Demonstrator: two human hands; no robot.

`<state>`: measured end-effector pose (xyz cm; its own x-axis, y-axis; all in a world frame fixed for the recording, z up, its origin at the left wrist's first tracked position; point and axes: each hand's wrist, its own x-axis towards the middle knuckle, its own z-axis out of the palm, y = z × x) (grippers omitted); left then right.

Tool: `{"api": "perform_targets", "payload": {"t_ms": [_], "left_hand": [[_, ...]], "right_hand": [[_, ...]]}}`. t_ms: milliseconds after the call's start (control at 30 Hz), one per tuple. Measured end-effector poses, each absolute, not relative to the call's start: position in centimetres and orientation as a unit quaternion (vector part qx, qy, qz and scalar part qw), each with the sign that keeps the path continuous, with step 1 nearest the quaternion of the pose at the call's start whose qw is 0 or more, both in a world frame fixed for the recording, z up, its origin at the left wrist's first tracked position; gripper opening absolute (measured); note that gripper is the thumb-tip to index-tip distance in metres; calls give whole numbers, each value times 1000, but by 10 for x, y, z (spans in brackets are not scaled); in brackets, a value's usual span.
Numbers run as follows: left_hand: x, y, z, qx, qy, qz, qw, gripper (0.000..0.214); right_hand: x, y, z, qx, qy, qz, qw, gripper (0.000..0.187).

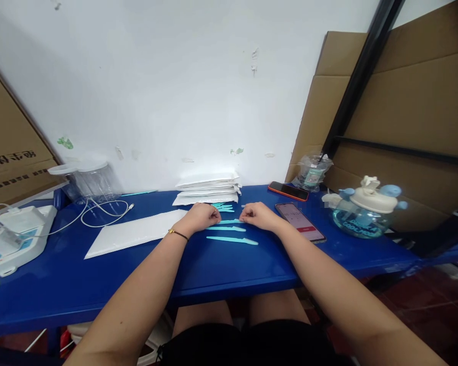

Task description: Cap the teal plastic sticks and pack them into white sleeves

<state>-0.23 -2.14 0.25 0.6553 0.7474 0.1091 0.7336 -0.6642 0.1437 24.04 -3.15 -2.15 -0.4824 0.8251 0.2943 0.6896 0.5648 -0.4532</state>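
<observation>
My left hand (202,216) and my right hand (260,216) are closed in a pinch at opposite ends of a slim turquoise eyebrow razor (231,221), low over the blue table (236,269). Two more razors of the same kind lie nearer to me: one just below the hands (231,229), the other further forward (232,240). Behind my left hand is a small heap of razors (224,207), partly covered by the fingers. A long white packet (133,231) lies flat to the left, its right end under my left wrist.
Several white packets (208,188) are stacked against the wall. To the right are a lit phone (301,222), an orange-edged phone (288,191), a wrapped cup (313,172) and a water bottle (364,208). At left stand clear containers (95,182), a cable (109,223) and a power strip (30,236).
</observation>
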Motion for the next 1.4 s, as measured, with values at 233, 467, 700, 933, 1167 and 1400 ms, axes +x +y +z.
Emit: {"api": "perform_targets", "payload": {"t_ms": [233, 467, 700, 933, 1167, 1400], "left_hand": [[-10, -9, -5, 875, 466, 124, -38, 26], [-2, -1, -16, 867, 479, 119, -67, 21], [0, -7, -10, 866, 473, 140, -83, 28], [-3, -13, -4, 849, 468, 236, 68, 35], [-4, -15, 1, 883, 402, 199, 141, 47], [-1, -18, 3, 877, 421, 178, 151, 52]], "right_hand": [[274, -30, -10, -540, -781, 89, 301, 17], [260, -34, -13, -554, -807, 67, 196, 10], [250, -37, -14, -528, -825, 18, 201, 13], [253, -34, -14, -507, -756, 186, 371, 22], [254, -41, -4, -433, -712, 285, 474, 33], [249, -44, -4, -458, -753, 155, 446, 30]]}}
